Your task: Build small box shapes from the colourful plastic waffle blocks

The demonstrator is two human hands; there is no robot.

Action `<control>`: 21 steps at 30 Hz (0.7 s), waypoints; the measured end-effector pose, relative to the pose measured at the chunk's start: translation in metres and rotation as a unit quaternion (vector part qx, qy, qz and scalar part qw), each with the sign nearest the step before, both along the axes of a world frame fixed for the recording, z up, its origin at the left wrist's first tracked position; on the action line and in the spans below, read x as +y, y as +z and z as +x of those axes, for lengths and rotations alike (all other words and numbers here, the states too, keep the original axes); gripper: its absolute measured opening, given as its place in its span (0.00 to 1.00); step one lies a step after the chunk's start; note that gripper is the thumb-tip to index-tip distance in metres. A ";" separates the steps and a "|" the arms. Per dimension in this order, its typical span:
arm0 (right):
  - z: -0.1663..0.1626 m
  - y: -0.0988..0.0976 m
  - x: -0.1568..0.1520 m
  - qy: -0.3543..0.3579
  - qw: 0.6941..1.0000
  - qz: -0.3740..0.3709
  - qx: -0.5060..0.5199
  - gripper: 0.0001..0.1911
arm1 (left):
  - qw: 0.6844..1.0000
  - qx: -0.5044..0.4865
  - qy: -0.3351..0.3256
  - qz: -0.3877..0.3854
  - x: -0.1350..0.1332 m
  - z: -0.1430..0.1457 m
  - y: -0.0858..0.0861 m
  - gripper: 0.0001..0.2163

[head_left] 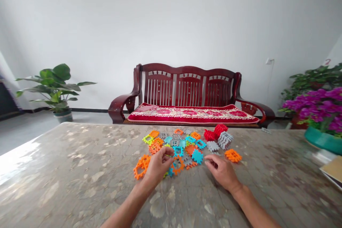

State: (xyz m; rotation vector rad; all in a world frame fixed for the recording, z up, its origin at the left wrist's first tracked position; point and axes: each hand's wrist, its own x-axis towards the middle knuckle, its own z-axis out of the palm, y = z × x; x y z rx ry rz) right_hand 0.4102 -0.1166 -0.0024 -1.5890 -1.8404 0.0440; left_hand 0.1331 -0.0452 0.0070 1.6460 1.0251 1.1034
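A heap of flat plastic interlocking tiles in orange, blue, grey and yellow-green lies on the marbled table. My left hand rests at the near edge of the heap, fingers curled in a pinch on a yellow-green tile. My right hand lies on the table beside the heap, fingers bent and close together over a small grey piece that I cannot make out. An orange tile lies just beyond it. A red and grey assembled block stands at the heap's far right.
A dark red wooden bench with a red patterned cushion stands behind the table. A potted green plant is at the left, purple flowers in a green pot at the right. Papers lie at the table's right edge.
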 end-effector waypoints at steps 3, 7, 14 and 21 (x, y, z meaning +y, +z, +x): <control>-0.021 0.009 -0.004 0.046 0.998 0.002 0.038 0.18 | 1.000 -0.002 -0.007 -0.023 -0.006 0.005 0.000 0.11; -0.056 0.013 -0.010 0.157 0.988 0.010 0.011 0.38 | 0.999 -0.003 -0.025 -0.038 -0.015 0.009 0.005 0.11; -0.077 0.010 -0.012 0.218 0.976 -0.005 -0.013 0.31 | 0.995 -0.025 -0.071 -0.062 -0.021 0.011 0.002 0.15; -0.071 0.010 -0.013 0.195 0.980 0.028 -0.024 0.33 | 0.996 0.002 -0.065 -0.057 -0.020 0.009 0.005 0.15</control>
